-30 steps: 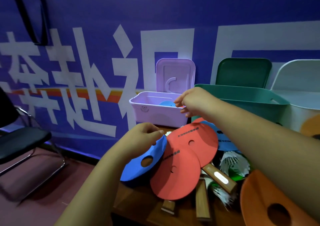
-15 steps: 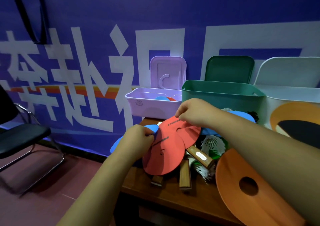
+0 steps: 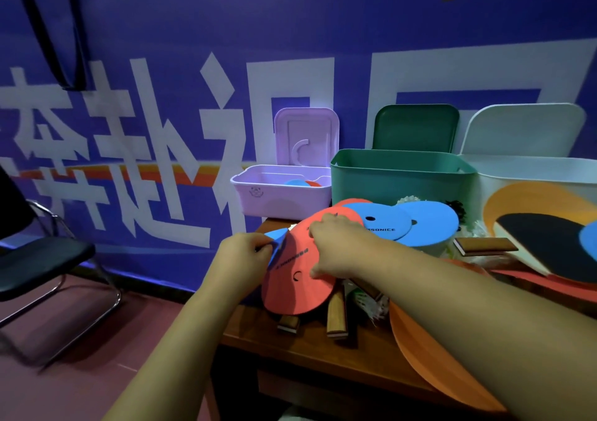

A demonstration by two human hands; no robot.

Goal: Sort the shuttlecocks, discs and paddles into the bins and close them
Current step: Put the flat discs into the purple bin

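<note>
My left hand point(image 3: 247, 251) pinches the bent edge of a blue disc point(image 3: 277, 236) at the table's left end. My right hand point(image 3: 336, 247) grips the red discs point(image 3: 295, 288) that lie stacked beside it. Two more blue discs point(image 3: 420, 223) rest behind them. Wooden paddle handles point(image 3: 336, 315) stick out from under the red discs, with white shuttlecocks point(image 3: 366, 301) partly hidden between them. The lilac bin point(image 3: 258, 194) stands open with a blue and a red disc inside. The green bin point(image 3: 400, 178) and the white bin point(image 3: 529, 175) are open too.
A large orange disc point(image 3: 426, 352) lies at the table's front right. A black-faced paddle point(image 3: 546, 242) leans by the white bin. The wooden table point(image 3: 300, 346) ends just left of my left hand. A black chair point(image 3: 35, 259) stands on the floor at left.
My right hand came back from the lilac bin and dropped onto the red discs. My left hand kept hold of the blue disc. The view shifted so the bins sit farther off.
</note>
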